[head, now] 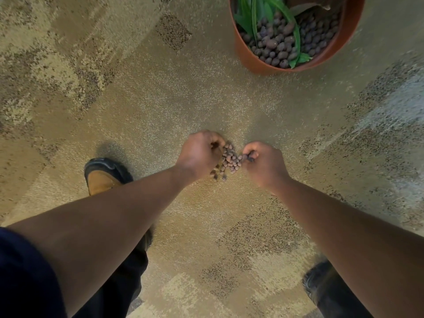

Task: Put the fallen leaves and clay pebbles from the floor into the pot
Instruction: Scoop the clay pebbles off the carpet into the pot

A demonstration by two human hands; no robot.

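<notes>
Between the two hands, on the carpet (142, 115): one small heap of clay pebbles (229, 160), touching both sets of fingers. Left hand (200, 154) curled in from its side, fingers hooked round the near edge of the heap. Right hand (263, 162) curled likewise, thumb and fingers pinching a dark pebble or two at the heap's right edge. Exact contents of either palm hidden; cannot tell how much is already gathered.

Heap stretched roughly along the line running away from the body, a few strays trailing toward the wrists. Too many pebbles to count, a few dozen at a guess.

Pot (252, 60): one, orange, well beyond the grip, ahead and off to the right, so nearer the right hand. Already part-filled with pebbles, green leaves (296, 37) inside. No loose leaves visible on the carpet near the hands.

Judged step: scooping. Coming move likely a carry forward and rightward to the pot; spill risk from cupped hands.

Two shoes: tan-toed one (103, 175) behind the left hand, dark one (321, 285) under the right forearm.
</notes>
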